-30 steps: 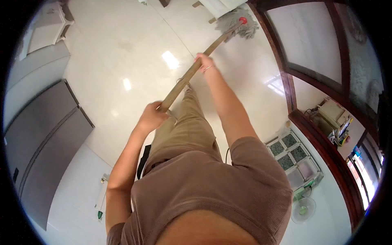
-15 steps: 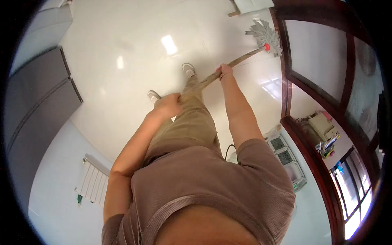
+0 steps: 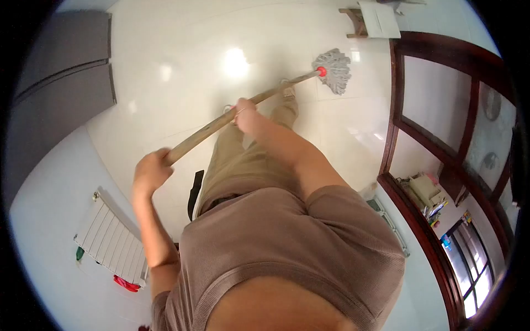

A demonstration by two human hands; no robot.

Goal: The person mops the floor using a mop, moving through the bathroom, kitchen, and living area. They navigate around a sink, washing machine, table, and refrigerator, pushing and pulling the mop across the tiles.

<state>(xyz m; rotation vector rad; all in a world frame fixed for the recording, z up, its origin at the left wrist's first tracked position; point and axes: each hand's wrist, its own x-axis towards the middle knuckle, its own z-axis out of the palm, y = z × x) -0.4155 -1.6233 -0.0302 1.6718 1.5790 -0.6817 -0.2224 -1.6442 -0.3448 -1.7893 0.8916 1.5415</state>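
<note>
A glossy white tiled floor [image 3: 165, 71] fills this bright room, with lamp glare pooled near 12 o'clock. Grey cabinet fronts [image 3: 61, 66] stand at 10 o'clock, and a white radiator [image 3: 110, 243] hangs on the wall at 8 o'clock with a red item [image 3: 126, 284] at its lower end.

At 9 o'clock your left hand [image 3: 150, 171] is clenched in a fist round the top end of the wooden mop handle [image 3: 204, 129]. The handle slants up across the picture towards 1 o'clock. Just above centre, your right hand [image 3: 244, 110] is closed over the shaft about halfway along, fingers curled round it.

Past a red collar [image 3: 321, 71], the grey string mop head [image 3: 333, 69] lies spread on the tiles at 1 o'clock. It is near a white-topped stool [image 3: 375, 19] at the upper edge and apart from the dark wooden glazed door frame [image 3: 395, 110], which runs from 2 to 4 o'clock.

To mop well from this stance, it seems best to steer with your right hand and let your left hand act as the pivot. Press down just enough that the strands lie flat on the tile. Overlapping strokes should leave no dry strip. Sweep short of the stool legs and the door frame, and tread carefully, since tile this shiny is probably slick.
</note>
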